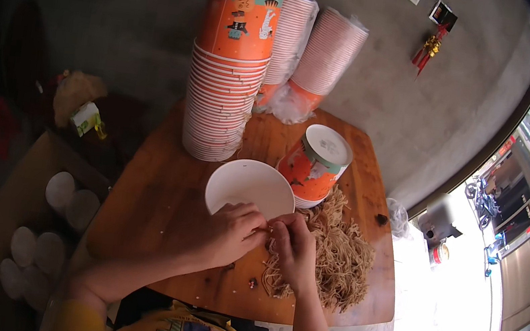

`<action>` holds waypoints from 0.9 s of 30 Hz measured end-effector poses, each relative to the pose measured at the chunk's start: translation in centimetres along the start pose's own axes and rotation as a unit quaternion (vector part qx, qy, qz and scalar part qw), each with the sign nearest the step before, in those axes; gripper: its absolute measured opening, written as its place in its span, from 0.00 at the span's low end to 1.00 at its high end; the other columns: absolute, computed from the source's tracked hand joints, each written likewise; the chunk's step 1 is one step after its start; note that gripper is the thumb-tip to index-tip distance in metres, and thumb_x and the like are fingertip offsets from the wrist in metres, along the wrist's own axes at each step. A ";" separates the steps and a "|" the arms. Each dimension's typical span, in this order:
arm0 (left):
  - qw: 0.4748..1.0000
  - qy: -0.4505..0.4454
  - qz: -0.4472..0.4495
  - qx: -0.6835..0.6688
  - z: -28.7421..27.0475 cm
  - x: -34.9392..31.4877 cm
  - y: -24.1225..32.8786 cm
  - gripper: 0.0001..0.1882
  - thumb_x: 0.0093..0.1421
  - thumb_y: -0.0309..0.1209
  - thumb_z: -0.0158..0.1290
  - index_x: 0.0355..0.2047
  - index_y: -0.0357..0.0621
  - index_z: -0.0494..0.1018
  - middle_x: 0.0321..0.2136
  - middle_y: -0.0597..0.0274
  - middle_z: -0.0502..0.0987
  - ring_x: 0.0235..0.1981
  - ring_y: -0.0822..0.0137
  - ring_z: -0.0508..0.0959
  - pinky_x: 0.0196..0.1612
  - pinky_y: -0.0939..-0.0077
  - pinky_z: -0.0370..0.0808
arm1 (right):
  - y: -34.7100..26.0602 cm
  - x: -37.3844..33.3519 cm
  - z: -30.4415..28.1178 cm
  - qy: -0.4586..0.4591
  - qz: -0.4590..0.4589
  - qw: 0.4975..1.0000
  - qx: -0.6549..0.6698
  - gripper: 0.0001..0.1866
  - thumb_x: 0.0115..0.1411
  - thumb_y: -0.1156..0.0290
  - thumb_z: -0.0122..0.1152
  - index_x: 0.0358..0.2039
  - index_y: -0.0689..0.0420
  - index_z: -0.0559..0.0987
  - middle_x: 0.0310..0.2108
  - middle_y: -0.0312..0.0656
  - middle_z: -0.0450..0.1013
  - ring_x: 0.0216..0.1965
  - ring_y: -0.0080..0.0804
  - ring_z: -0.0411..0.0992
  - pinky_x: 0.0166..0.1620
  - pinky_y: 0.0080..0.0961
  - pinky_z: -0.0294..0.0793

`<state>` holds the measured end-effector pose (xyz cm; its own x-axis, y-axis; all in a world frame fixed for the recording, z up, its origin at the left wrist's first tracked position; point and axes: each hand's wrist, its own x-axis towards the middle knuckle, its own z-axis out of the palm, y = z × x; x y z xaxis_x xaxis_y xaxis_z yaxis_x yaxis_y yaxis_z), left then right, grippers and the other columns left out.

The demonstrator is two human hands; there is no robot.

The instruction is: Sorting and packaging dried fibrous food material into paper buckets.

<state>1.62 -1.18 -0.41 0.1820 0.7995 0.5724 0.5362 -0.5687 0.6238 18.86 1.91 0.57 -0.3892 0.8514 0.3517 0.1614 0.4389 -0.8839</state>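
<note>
A white-lined paper bucket [250, 182] lies with its open mouth toward me in the middle of the wooden table. Both hands meet at its near right rim. My left hand [237, 231] is closed, its fingertips pinched together in front of the rim. Close against it, my right hand [294, 248] also pinches, thumb against fingers. What lies between the fingertips is too small and covered to make out. Right beside my right hand spreads a tangled heap of beige cords [343, 261]. Behind the heap stand a few nested orange and green paper buckets [315, 172], upside down.
A tall stack of nested paper buckets [223, 102] rises at the back left of the table [159, 218]. Two plastic-wrapped stacks [328, 52] stand behind it by the grey wall. On the left, a cardboard box [16, 198] holds several white round things. An open doorway is at right.
</note>
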 end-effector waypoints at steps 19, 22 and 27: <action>0.998 -0.042 0.003 0.039 -0.1 0.1 0.2 0.07 0.54 0.27 0.58 0.30 0.42 0.70 0.27 0.58 0.75 0.31 0.51 0.77 0.38 0.60 0.74 | -0.2 -0.3 -1.2 -0.007 0.006 1.000 -0.011 0.02 0.63 0.78 0.56 0.35 0.61 0.73 0.24 0.32 0.69 0.24 0.15 0.64 0.28 0.17 0.67; 0.998 -0.060 0.003 0.026 -0.2 0.0 0.3 0.07 0.56 0.30 0.58 0.29 0.43 0.70 0.26 0.58 0.76 0.30 0.52 0.78 0.38 0.62 0.73 | -0.1 0.0 -1.9 -0.008 0.066 0.997 0.036 0.04 0.65 0.73 0.57 0.36 0.61 0.75 0.28 0.27 0.69 0.28 0.10 0.62 0.31 0.11 0.63; 0.990 -0.042 0.082 0.106 -0.2 -0.9 -0.3 0.19 0.53 0.44 0.63 0.25 0.46 0.67 0.23 0.63 0.75 0.27 0.61 0.78 0.35 0.67 0.71 | -0.7 0.2 -2.3 0.003 0.009 0.999 -0.040 0.03 0.63 0.75 0.59 0.36 0.61 0.77 0.28 0.31 0.73 0.28 0.16 0.67 0.33 0.15 0.67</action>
<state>1.11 -1.76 -1.05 0.3443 0.7180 0.6050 0.6532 -0.6460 0.3949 20.73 2.42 1.92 -0.3796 0.8613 0.3376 0.2410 0.4444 -0.8628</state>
